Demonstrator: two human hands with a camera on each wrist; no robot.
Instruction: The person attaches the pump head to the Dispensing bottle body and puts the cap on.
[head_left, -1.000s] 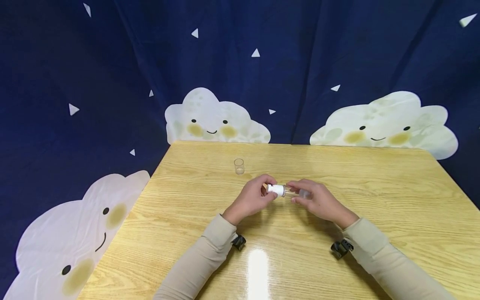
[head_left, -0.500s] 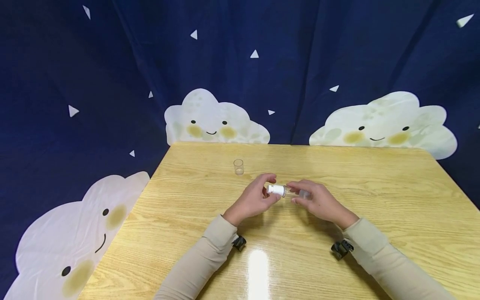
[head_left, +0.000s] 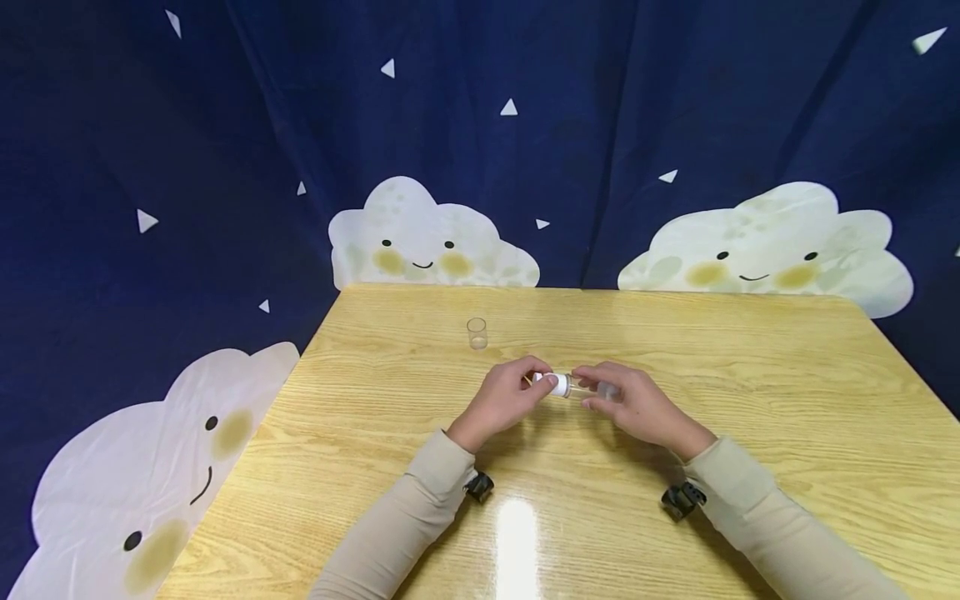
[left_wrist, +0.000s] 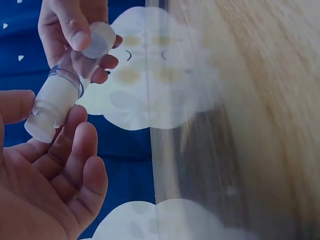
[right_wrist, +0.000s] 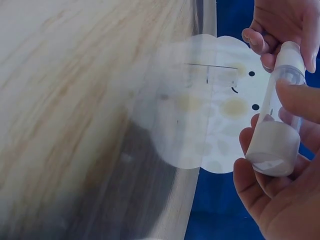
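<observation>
A small clear pump bottle with a white pump top [head_left: 559,385] lies sideways between both hands, above the table. My left hand [head_left: 501,402] pinches the white top between thumb and fingers. The clear body, with its white base [right_wrist: 274,149], is gripped by my right hand [head_left: 637,405], thumb on one side and fingers curled round the other. In the left wrist view the collar [left_wrist: 58,94] still sits against the body. Behind the left hand, a small clear cup-shaped piece [head_left: 477,335], like a bottle cap, stands on the table.
The wooden table [head_left: 390,383] runs back to a dark blue curtain [head_left: 465,100] printed with clouds and triangles. Light glares off the table [head_left: 517,542] near its front. Black wrist cameras [head_left: 682,498] sit at both cuffs.
Half a second ago the left fingers were spread wider around the white top; now they have closed on it, thumb across it. The right hand and the clear cup-shaped piece have stayed put.
</observation>
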